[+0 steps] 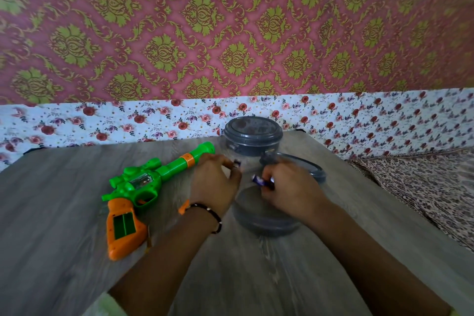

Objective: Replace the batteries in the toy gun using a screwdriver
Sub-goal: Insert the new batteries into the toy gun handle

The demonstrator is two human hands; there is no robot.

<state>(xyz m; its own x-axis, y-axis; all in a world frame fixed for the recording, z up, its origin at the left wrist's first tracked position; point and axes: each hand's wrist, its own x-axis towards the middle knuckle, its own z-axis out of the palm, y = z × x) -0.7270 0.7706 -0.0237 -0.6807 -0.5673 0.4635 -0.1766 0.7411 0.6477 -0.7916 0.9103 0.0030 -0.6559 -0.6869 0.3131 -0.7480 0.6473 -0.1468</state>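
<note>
Right fingers (269,183) pinch a battery (260,179); toy gun (143,182) lies far left.

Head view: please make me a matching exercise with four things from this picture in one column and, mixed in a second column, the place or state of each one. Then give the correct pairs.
Column one:
1. toy gun
2. right hand
3. far grey container
4. loose grey lid

Column two:
A. stands at the back edge of the table, lid on
B. lies beyond the right hand on the table
C. lies flat on the table, battery compartment open
D. holds a battery

Pairs: 1-C, 2-D, 3-A, 4-B
</note>
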